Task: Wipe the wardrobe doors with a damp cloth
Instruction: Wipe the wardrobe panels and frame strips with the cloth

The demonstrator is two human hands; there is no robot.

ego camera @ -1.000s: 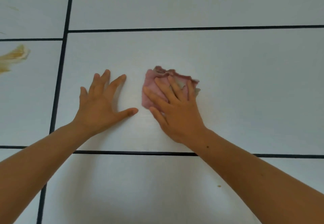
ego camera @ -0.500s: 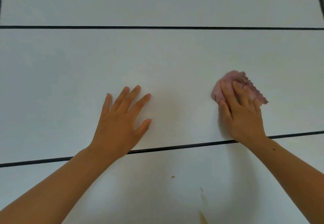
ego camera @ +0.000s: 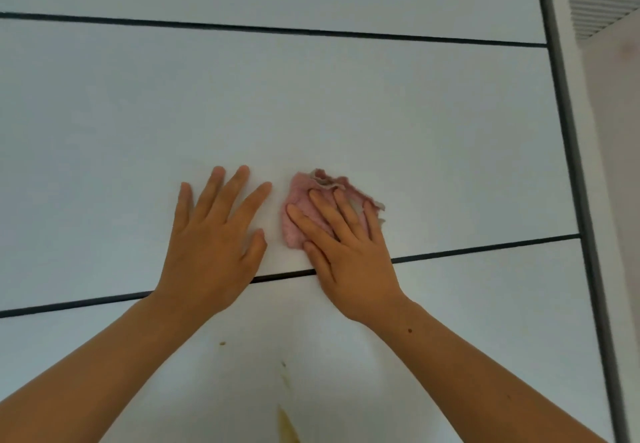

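A white wardrobe door (ego camera: 311, 103) fills the view, split into panels by thin dark horizontal lines. My right hand (ego camera: 349, 255) presses a crumpled pink cloth (ego camera: 301, 203) flat against the middle panel, fingers spread over it. Just left of the cloth, my left hand (ego camera: 214, 238) lies flat on the same panel with its fingers apart and nothing in it. Both wrists cross the dark line (ego camera: 485, 247) below that panel.
A dark vertical frame edge (ego camera: 571, 165) bounds the door at the right, with a pale wall and a vent grille (ego camera: 599, 6) beyond it. On the lower panel there is a yellowish streak (ego camera: 287, 425) and a small brown speck (ego camera: 222, 343).
My right hand has slid the cloth back left until it is close beside my left hand. The view has shifted right, so the door's right frame edge now shows.
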